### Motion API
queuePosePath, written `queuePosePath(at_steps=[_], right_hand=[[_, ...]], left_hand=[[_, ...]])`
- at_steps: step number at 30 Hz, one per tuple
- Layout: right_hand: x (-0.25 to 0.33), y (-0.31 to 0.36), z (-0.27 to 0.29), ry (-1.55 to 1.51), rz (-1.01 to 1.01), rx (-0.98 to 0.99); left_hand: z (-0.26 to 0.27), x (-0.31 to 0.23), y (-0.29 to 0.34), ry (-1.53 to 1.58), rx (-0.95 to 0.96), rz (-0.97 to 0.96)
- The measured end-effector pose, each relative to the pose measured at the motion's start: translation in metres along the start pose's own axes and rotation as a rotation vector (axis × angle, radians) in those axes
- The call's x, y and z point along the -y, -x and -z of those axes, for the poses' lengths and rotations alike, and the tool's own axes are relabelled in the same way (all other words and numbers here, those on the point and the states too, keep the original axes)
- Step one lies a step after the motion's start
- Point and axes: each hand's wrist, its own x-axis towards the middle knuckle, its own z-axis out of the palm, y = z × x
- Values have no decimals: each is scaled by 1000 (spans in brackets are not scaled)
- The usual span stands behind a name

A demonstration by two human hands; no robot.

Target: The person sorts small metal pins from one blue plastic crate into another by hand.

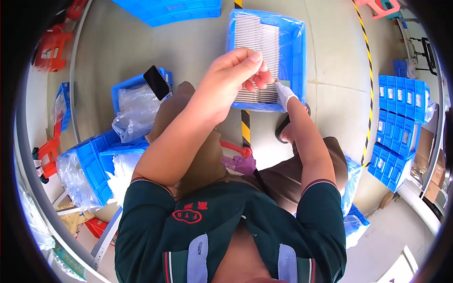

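In front of me is a blue plastic bin (293,56) lined with clear film. Tightly packed rows of thin, pale grey flat pieces (270,40) fill its left and middle parts. My left hand (238,70) is bare and raised over the bin, thumb and fingertips pinched together; anything between them is too small to make out. Wearing a white glove, my right hand (285,95) is at the bin's near right corner. Its fingers close at the edge of a small flat greyish piece (283,83), beside the near end of the rows.
Left of my legs, a black phone (156,82) lies on a blue bin holding plastic bags (134,111). More blue bins (87,165) stand at lower left. Stacked blue crates (398,127) rise on the right, past yellow-black floor tape (369,94). Another blue bin (170,10) is at the top.
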Motion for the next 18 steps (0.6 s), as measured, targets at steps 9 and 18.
queuePosePath(at_steps=[9,18], right_hand=[[5,20,11,275,65,-134],[3,32,64,191,11,-63]], left_hand=[[-3,-2,-2,2,6,4],[-9,0,-13,20,45,-12]])
